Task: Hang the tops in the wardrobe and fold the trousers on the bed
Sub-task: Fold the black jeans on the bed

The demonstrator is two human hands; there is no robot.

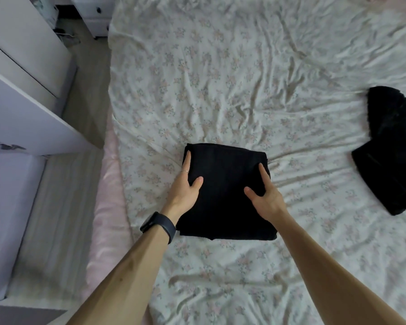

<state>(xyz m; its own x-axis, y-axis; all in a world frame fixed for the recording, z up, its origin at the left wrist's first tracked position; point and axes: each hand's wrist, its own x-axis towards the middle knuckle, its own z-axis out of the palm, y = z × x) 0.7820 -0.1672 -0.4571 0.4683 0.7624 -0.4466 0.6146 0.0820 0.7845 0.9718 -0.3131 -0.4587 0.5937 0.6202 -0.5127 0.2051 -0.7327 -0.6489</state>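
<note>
Lying straight along the two sides of a folded black pair of trousers (225, 191), the fingers (187, 160) neither clench nor curl. Each thumb spreads flat on the top face of the cloth. The left hand (188, 184) rests on the bundle's left side and the right hand (266, 195) on its right side. Whether the outer fingers of either hand tuck beneath the fabric cannot be told, since the bundle's edges hide them. A thin ring (185, 171) sits on one left finger, and a dark wristband (158, 226) circles the left wrist. The trousers form a compact rectangle lying flat on the bed (220, 78), nearer its left edge than its right. The floral sheet around them is creased. A second black garment (394, 156), loosely laid and apparently not fully folded, lies well apart at the bed's right edge. A pink cover (108, 207) shows along the left edge, and beyond it stands white furniture (21, 55).
</note>
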